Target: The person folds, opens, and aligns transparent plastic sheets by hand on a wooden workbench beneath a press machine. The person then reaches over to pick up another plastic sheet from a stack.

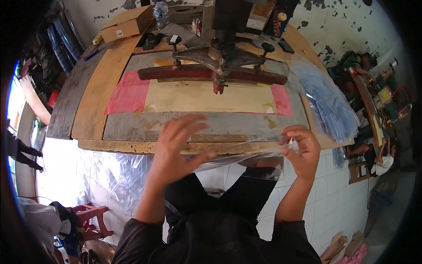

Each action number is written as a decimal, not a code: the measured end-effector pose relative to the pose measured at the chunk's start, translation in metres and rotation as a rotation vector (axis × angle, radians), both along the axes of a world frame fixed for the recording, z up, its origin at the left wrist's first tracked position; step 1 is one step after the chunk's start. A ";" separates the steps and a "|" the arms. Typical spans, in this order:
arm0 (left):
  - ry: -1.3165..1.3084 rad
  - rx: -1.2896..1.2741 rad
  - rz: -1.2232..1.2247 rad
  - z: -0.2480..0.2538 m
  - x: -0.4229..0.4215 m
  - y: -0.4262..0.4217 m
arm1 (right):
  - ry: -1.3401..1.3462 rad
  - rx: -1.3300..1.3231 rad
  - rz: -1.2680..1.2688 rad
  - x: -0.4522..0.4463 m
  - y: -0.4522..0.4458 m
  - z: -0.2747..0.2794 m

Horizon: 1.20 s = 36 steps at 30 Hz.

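A clear plastic sheet (pixel 259 152) stretches over my lap at the table's front edge. My right hand (pixel 302 149) pinches its right end between thumb and fingers. At the sheet's left end, my left hand (pixel 176 147) has its fingers spread and thumb apart; whether it touches the film I cannot tell. Beyond both hands stands a press with a long red-edged bar (pixel 246 75), raised over a pale yellow board (pixel 211 99) that has pink strips at both ends.
A pile of clear plastic sheets (pixel 327 103) lies on the table's right side. More clear plastic (pixel 125 176) hangs or lies at the front left. At the back are a cardboard box (pixel 127 24), a water bottle (pixel 161 13) and a phone (pixel 286 46). Other people sit at both sides.
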<state>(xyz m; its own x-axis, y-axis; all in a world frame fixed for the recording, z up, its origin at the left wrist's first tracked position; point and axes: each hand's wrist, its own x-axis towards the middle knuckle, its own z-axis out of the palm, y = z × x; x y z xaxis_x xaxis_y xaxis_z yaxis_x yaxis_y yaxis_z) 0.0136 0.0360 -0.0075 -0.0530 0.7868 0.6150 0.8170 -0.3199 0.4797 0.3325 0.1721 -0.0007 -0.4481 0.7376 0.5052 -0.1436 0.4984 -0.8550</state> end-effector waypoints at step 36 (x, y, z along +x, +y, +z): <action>-1.321 0.368 0.003 -0.063 0.051 0.005 | 0.104 -0.596 -0.337 -0.002 -0.111 -0.160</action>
